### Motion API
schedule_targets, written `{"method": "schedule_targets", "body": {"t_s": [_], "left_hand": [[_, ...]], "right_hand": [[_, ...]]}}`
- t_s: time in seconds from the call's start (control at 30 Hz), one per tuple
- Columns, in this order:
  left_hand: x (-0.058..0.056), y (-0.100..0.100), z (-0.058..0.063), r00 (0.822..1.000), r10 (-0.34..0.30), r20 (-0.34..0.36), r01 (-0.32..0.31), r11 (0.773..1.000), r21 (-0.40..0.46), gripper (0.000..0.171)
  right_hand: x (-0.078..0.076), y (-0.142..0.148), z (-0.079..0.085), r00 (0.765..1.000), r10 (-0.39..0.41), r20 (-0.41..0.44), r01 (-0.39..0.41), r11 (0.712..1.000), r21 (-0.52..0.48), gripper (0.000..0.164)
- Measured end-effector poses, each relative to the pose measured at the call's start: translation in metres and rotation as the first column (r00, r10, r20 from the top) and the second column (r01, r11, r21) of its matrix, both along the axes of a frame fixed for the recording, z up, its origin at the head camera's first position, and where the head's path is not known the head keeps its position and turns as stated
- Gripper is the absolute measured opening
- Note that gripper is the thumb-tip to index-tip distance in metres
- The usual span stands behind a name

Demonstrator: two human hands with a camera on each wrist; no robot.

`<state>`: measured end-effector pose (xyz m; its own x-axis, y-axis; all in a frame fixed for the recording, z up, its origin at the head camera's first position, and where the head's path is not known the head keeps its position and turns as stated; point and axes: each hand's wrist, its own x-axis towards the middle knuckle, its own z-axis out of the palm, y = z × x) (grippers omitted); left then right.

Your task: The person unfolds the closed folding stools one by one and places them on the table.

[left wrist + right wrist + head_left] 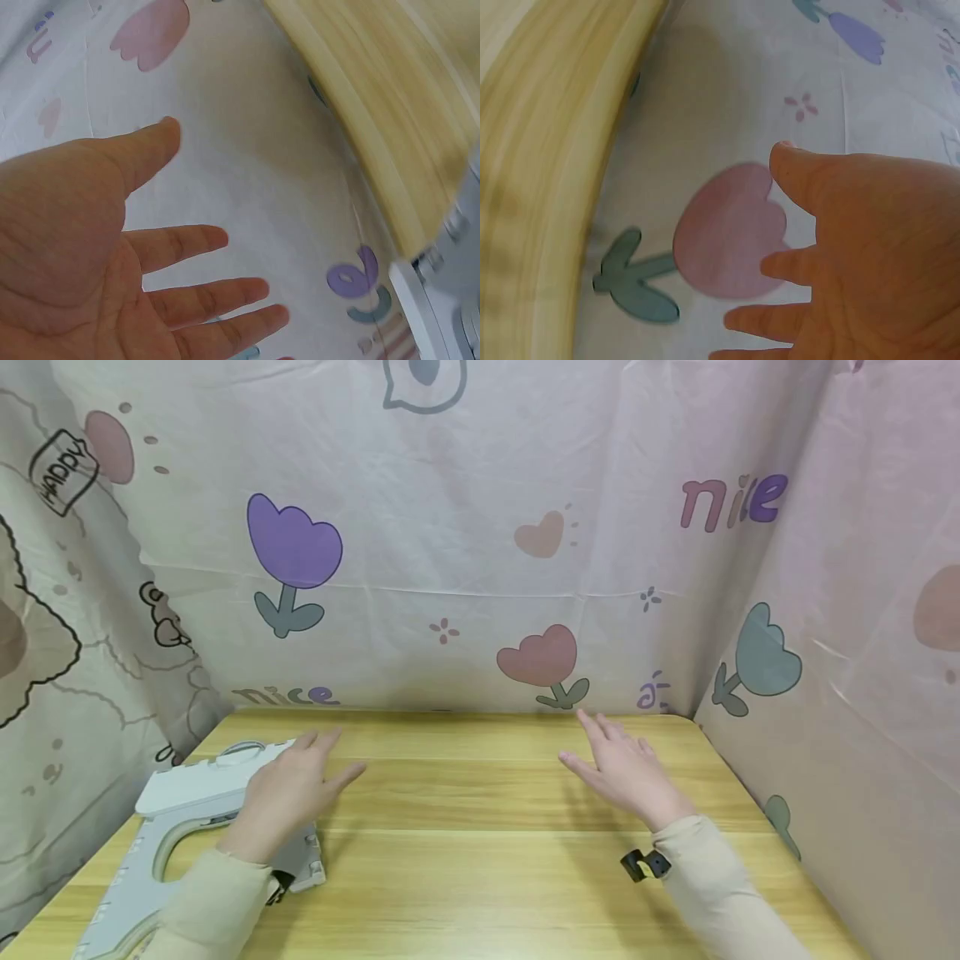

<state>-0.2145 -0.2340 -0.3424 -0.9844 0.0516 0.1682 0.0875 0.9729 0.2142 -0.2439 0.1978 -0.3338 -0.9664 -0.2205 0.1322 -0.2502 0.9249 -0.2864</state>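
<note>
Over the left part of the wooden table (465, 877), my left hand (288, 789) hovers with fingers and thumb spread, holding nothing. Beneath and beside it lies a flat grey and white plastic piece (191, 787) with curved cut-outs, a raised loop handle and notched edges; my forearm and hand hide part of it. Its notched corner also shows at the right edge of the left wrist view. My right hand (630, 772) is held above the right side of the table, fingers stretched forward and nothing in it. Both palms are bare in the wrist views.
A printed cloth (450, 485) with flowers and words hangs behind the table and along both sides. Black wrist mounts (645, 865) sit at the sleeve cuffs. The table's back edge (450, 712) meets the cloth.
</note>
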Motion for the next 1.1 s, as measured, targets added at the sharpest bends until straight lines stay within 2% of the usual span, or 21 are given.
{"method": "schedule_targets", "body": {"t_s": [0.13, 0.27, 0.47, 0.53, 0.7, 0.83, 0.9, 1.1], "left_hand": [[0.006, -0.022, 0.000, 0.998, 0.045, 0.050, -0.045, 0.999, 0.002, 0.082], [0.011, -0.051, -0.003, 0.990, 0.094, 0.107, -0.095, 0.996, 0.000, 0.088], [0.019, -0.098, -0.012, 0.988, 0.113, 0.101, -0.113, 0.994, -0.014, 0.089], [0.022, -0.111, -0.013, 0.983, 0.133, 0.127, -0.132, 0.991, -0.022, 0.090], [0.032, -0.140, -0.017, 0.949, 0.207, 0.238, -0.203, 0.978, -0.043, 0.093], [0.041, -0.159, -0.024, 0.942, 0.237, 0.237, -0.232, 0.971, -0.051, 0.089], [0.044, -0.166, -0.028, 0.932, 0.265, 0.249, -0.259, 0.964, -0.059, 0.090], [0.049, -0.175, -0.035, 0.882, 0.348, 0.316, -0.336, 0.937, -0.096, 0.093]], "right_hand": [[-0.005, -0.020, -0.006, 0.998, 0.069, 0.002, -0.069, 0.998, -0.007, 0.081], [-0.009, -0.044, -0.014, 0.991, 0.129, 0.021, -0.129, 0.991, -0.027, 0.076], [-0.012, -0.086, -0.026, 0.975, 0.210, 0.070, -0.204, 0.976, -0.077, 0.071], [-0.012, -0.099, -0.029, 0.967, 0.238, 0.086, -0.230, 0.969, -0.088, 0.069], [-0.011, -0.129, -0.036, 0.947, 0.307, 0.091, -0.298, 0.950, -0.096, 0.066], [-0.012, -0.152, -0.041, 0.930, 0.357, 0.090, -0.349, 0.933, -0.091, 0.065], [-0.011, -0.163, -0.043, 0.922, 0.371, 0.106, -0.362, 0.927, -0.098, 0.065], [-0.007, -0.190, -0.048, 0.901, 0.407, 0.151, -0.393, 0.912, -0.116, 0.061]]}}
